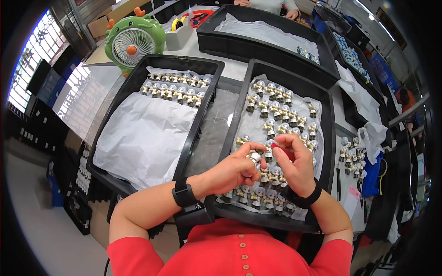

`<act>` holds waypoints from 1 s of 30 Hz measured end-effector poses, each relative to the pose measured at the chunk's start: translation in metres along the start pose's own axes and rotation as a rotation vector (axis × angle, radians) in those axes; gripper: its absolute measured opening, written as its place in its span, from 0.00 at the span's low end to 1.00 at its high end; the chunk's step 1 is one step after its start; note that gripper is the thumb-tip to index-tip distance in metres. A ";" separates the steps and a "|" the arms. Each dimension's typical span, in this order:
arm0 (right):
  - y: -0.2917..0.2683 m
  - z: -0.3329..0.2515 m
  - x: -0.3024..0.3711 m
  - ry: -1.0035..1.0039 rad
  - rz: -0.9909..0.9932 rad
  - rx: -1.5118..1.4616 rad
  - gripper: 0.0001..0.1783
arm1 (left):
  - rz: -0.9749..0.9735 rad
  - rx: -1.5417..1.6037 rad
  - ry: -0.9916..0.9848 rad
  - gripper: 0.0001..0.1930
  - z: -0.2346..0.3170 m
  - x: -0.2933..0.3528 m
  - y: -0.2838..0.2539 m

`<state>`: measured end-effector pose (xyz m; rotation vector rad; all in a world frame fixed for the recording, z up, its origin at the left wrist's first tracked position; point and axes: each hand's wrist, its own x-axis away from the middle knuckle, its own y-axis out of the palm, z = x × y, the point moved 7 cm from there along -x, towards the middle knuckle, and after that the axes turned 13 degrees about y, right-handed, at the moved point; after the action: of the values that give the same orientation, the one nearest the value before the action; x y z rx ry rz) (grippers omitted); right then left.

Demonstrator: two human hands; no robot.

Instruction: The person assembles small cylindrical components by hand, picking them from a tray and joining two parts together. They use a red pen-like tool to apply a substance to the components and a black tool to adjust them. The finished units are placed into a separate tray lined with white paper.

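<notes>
My left hand (235,169) is closed around a small white figurine (255,158), pinched between thumb and fingers over the right black tray (328,138). Close beside it, my right hand (298,164) grips a small dark red piece (284,152) between thumb and fingers; its kind is partly hidden. Below and around both hands, rows of small figurines (276,108) in white, gold and dark tones lie on white paper in that tray. My hands cover some of them.
A left black tray (99,138) holds two rows of similar figurines (172,92) at its far end and white paper (145,133). Behind stand a green fan (133,43) and a large black bin (262,43). More figurines (352,156) lie at right. Another person's hand (292,14) shows at the back.
</notes>
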<state>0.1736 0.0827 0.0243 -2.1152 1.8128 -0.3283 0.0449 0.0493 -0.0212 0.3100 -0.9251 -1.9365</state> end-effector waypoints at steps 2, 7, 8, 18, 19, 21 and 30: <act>0.004 0.000 0.001 -0.027 -0.040 0.020 0.09 | -0.001 0.016 0.002 0.29 0.000 -0.001 0.000; 0.009 -0.001 0.002 0.015 -0.075 0.076 0.06 | 0.015 0.010 0.003 0.28 0.003 0.003 0.000; 0.008 -0.003 0.002 -0.013 -0.068 0.124 0.06 | 0.013 0.007 0.003 0.28 0.003 0.003 0.000; 0.019 -0.012 0.007 -0.021 -0.110 0.056 0.05 | 0.000 -0.005 -0.006 0.28 -0.005 -0.001 -0.006; 0.019 -0.010 0.005 -0.011 -0.114 0.065 0.05 | 0.002 -0.017 -0.015 0.28 -0.004 0.000 -0.004; 0.017 -0.009 0.005 -0.001 -0.101 0.062 0.05 | 0.006 -0.042 -0.017 0.28 -0.003 0.000 -0.003; 0.018 -0.017 0.010 -0.084 -0.090 0.138 0.04 | -0.001 -0.031 -0.017 0.29 -0.005 0.000 -0.005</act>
<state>0.1525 0.0687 0.0326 -2.0869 1.6037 -0.3695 0.0447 0.0479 -0.0283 0.2757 -0.9054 -1.9551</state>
